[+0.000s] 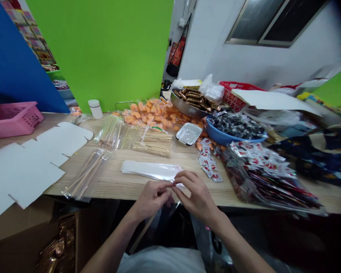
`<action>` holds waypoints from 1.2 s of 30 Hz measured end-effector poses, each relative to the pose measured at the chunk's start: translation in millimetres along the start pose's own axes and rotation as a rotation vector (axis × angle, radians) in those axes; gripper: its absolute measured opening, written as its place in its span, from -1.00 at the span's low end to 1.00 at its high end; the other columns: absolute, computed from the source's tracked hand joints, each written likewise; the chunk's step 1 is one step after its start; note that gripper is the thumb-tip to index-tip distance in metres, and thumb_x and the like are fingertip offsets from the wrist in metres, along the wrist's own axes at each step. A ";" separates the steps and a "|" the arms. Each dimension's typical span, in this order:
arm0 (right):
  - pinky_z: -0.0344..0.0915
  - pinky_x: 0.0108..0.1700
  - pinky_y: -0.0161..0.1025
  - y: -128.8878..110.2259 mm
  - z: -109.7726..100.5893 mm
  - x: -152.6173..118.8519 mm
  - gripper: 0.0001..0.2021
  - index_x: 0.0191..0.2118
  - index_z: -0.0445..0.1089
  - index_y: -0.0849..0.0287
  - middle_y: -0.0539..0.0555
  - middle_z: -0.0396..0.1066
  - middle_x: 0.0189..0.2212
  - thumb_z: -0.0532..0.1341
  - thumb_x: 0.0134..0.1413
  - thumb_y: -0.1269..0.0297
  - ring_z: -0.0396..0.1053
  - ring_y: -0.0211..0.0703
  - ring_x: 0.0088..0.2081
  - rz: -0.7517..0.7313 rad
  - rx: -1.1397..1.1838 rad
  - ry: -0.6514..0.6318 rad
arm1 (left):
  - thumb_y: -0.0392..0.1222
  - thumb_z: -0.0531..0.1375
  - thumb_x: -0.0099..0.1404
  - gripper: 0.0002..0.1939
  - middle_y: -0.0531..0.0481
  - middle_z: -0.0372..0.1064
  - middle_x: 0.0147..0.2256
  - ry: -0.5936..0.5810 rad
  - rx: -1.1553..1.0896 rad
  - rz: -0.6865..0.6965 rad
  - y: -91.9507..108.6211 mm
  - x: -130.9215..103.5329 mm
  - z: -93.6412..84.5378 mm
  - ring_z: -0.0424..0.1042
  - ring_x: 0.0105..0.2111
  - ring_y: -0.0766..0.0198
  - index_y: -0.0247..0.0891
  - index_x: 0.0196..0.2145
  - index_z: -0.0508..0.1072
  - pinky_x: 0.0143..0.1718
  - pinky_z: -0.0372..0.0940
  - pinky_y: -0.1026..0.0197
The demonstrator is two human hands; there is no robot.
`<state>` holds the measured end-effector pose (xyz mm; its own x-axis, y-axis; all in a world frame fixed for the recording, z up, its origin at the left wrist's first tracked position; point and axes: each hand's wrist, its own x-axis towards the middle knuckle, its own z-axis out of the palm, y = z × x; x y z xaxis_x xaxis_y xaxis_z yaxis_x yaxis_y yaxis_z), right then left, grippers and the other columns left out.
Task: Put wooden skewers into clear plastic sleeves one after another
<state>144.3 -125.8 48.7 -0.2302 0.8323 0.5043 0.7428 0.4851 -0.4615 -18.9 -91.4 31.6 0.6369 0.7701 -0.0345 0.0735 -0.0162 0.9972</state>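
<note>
My left hand is closed in a pinch at the front edge of the table. From under it a thin wooden stick slants down, seemingly inside a clear plastic bag that hangs below both hands. Thumb and forefinger of my right hand meet the left fingertips at the bag's top edge. Just behind the hands lies a stack of flat clear bags. Filled bags of sticks rest to the left, and a bundle of thin bamboo skewers sits further back.
Orange wrapped pieces spread along the back. A foil tray, small sachets, a blue basin and a metal bowl stand right of centre. White cardboard and a pink basket occupy the left.
</note>
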 end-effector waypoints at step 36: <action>0.23 -0.31 -0.19 39.6 54.0 -196.4 -0.91 -0.54 0.29 0.16 0.06 0.32 -0.45 0.17 -0.12 0.46 0.32 -0.11 -0.38 0.755 -0.105 -0.179 | -0.21 0.08 0.15 -0.75 0.01 0.40 -0.57 0.071 0.078 -0.181 -8.8 -14.8 -0.3 0.36 -0.59 0.35 -0.37 -0.27 0.45 -0.53 0.22 0.33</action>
<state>185.0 -255.5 -108.0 0.2696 0.9618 -0.0478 0.7921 -0.2497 -0.5570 -29.2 -102.5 23.3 0.5521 0.8081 -0.2054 0.2432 0.0796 0.9667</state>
